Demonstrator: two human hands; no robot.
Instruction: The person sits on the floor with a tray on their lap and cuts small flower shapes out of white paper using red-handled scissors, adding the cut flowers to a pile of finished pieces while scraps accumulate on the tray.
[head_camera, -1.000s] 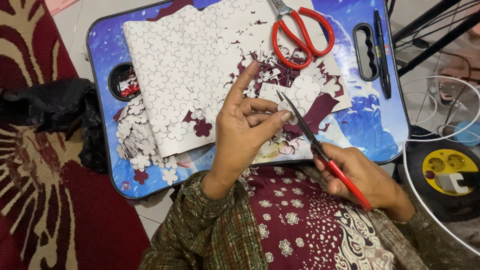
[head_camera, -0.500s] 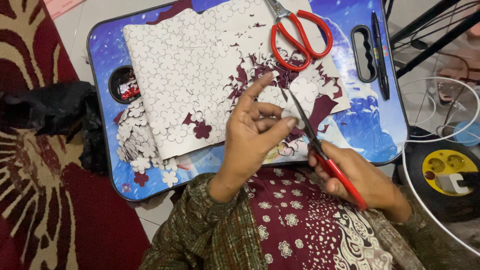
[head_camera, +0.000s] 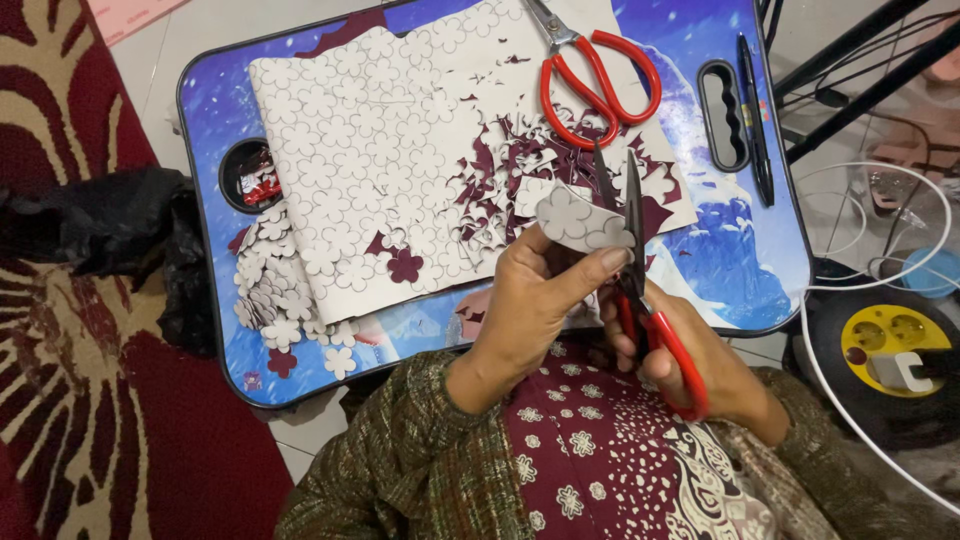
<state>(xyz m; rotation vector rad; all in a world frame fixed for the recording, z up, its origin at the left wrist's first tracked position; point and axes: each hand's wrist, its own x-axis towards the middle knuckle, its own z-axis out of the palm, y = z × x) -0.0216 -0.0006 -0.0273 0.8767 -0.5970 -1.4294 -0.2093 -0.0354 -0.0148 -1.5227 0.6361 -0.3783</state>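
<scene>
Head view: left hand (head_camera: 530, 310) pinches paper flower (head_camera: 578, 220); right hand (head_camera: 690, 350) grips scissors (head_camera: 640, 290).

Pale tiled floor (head_camera: 200, 30) far left. Dark red patterned rug (head_camera: 90, 400) along left side. Black metal stand legs (head_camera: 860, 70) far right; white cable (head_camera: 880, 290) and yellow socket reel (head_camera: 895, 345) right.

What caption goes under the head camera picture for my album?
Left hand holds a paper flower while the right hand snips it with red scissors over a blue lap tray.
</scene>
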